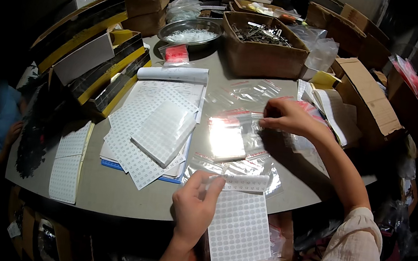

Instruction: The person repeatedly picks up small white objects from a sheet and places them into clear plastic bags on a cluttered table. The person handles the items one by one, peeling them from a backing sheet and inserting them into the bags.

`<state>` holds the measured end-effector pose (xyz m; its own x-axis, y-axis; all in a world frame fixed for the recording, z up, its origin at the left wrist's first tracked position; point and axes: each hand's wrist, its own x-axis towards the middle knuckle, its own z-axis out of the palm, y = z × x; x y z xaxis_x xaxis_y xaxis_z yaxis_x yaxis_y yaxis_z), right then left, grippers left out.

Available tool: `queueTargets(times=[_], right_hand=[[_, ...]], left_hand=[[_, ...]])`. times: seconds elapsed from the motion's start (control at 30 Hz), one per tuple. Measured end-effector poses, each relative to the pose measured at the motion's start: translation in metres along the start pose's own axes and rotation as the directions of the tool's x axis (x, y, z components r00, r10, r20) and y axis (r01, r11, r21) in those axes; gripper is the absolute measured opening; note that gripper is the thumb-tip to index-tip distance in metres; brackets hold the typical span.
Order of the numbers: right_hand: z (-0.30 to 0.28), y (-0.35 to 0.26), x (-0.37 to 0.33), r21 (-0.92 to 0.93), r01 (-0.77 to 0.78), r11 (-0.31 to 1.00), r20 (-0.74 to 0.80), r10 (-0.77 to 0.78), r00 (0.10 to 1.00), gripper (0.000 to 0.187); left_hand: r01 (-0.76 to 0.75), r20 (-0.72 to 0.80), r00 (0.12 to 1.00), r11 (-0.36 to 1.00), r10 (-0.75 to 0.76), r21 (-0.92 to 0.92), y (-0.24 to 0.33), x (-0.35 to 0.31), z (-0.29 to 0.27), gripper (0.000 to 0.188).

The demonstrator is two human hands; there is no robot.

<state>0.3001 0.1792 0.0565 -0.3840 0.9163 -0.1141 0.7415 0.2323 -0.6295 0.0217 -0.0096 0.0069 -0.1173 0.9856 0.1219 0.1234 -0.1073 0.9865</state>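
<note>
In left grip [193,208]: sticker sheet [239,225], pinched near upper-left corner.

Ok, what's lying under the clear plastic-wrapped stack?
Loose printed sheets show around the wrapped stack, with other papers and a blue board or folder below them. What lies directly beneath the stack's middle is covered.

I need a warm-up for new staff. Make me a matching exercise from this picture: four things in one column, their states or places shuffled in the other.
1. Left hand
2. Right hand
3. Round bowl
4. Brown box beside the bowl

A. Contains metal pieces
B. Pinches dotted sheet
C. Contains small pale pieces
D. By clear bags

Pairs: 1-B, 2-D, 3-C, 4-A
</note>
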Motion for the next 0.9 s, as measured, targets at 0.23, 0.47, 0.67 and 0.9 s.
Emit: queueTargets(times=[0.23, 0.47, 0.67, 0.9], right_hand=[[0.026, -0.025, 0.021, 0.001, 0.356, 0.935, -0.031, -0.355, 0.934, 0.018], [0.02, -0.019, -0.044, -0.578, 0.114, 0.808, -0.014, -0.149, 0.989, 0.033], [0.018, -0.013, -0.092, -0.633, 0.016, 0.774, -0.059, -0.069, 0.996, 0.035], [0.001, -0.017, -0.074, -0.373, 0.107, 0.922, -0.029, -0.127, 0.992, 0.037]], left_hand=[[-0.024, -0.001, 1.0, 1.0, 0.024, 0.009, 0.001, 0.001, 0.0, 0.012], [0.005, 0.028, 1.0, 0.986, -0.01, 0.164, 0.001, -0.001, -0.007, 0.022], [-0.055, 0.011, 0.998, 0.998, 0.054, 0.031, -0.003, -0.002, -0.001, 0.014], [-0.065, 0.012, 0.998, 0.994, 0.064, 0.087, 0.0, -0.001, -0.003, 0.018]])
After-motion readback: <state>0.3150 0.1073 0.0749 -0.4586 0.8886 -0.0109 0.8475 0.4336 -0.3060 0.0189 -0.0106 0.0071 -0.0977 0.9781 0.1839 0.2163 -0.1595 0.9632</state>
